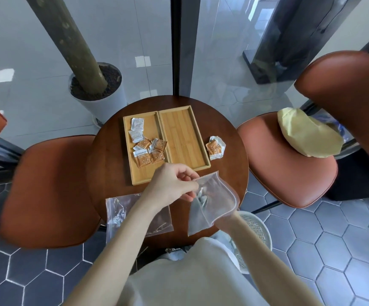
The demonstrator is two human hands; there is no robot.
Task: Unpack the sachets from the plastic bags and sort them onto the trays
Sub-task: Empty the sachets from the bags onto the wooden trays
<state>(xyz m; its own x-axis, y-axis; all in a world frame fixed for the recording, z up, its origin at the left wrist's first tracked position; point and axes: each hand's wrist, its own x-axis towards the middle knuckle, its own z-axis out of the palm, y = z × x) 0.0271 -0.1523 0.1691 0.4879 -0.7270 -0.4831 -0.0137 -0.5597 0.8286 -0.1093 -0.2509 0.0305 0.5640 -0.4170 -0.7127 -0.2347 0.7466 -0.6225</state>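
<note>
Two bamboo trays lie side by side on the round dark table (106, 173). The left tray (138, 175) holds several white and orange sachets (148, 149); the right tray (184, 138) holds nothing. A small pile of sachets (215, 147) rests on the table to the right of the trays. Over the table's near edge I hold a clear plastic bag (214, 202). My left hand (172, 184) pinches its open mouth at the top left. My right hand (225, 217) grips it from below, mostly hidden behind the plastic. Pale sachets show inside the bag. A second clear bag (121, 215) lies flat at the table's near left.
Orange chairs stand left (46, 195) and right (289, 164) of the table; the right one carries a yellow cushion (307, 133). A white planter (99, 96) stands behind the table by a glass wall. A white basket (256, 230) sits on the tiled floor near my right arm.
</note>
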